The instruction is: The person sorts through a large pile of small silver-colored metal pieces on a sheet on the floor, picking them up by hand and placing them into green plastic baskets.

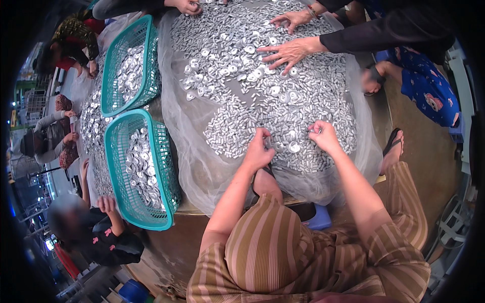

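My left hand (258, 152) is closed over the near part of a wide spread of small silver metal cylinders (230, 134), its fingers on a shiny round metal piece. To its right, my right hand (325, 136) is closed in a pinch above the same spread. A bit of shine shows at its fingertips, too small to name. Between my hands, several round metal pieces (293, 146) with raised centres lie on the cylinders. More round pieces (250, 49) are heaped farther off, where another person's two hands (293, 52) rest with fingers spread.
Sheer white netting (184, 166) lies under the metal parts and bunches at the table's edge. Two teal baskets (166, 214) on the left hold round metal pieces. Another person's hand (188, 6) shows at the far edge. Several people work along the left side.
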`<state>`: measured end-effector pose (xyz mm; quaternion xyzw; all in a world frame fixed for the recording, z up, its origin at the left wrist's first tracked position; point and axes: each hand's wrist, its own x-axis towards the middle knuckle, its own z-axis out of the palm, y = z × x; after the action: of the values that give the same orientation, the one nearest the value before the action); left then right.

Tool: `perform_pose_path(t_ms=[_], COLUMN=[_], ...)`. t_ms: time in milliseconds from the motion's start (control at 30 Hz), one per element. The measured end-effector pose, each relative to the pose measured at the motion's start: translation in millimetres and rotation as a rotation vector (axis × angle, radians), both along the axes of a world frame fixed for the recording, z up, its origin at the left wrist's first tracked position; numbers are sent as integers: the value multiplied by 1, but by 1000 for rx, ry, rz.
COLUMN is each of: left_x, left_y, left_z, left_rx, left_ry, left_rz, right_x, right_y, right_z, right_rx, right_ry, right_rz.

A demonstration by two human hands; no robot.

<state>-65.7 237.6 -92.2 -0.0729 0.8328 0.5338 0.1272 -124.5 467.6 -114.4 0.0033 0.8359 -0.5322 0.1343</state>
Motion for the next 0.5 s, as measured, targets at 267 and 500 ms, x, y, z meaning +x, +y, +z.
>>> perform_pose_path(t_ms=[267,500], left_x=[16,5], left_y=[18,-10], left_z=[-17,-24], left_rx=[-293,-45], left_ry=[136,-1], left_rz=[-113,91], right_x=[22,36], right_y=[-31,-36], right_z=[38,35], right_rx=[346,573], right_ry=[95,222], right_rz=[346,559])
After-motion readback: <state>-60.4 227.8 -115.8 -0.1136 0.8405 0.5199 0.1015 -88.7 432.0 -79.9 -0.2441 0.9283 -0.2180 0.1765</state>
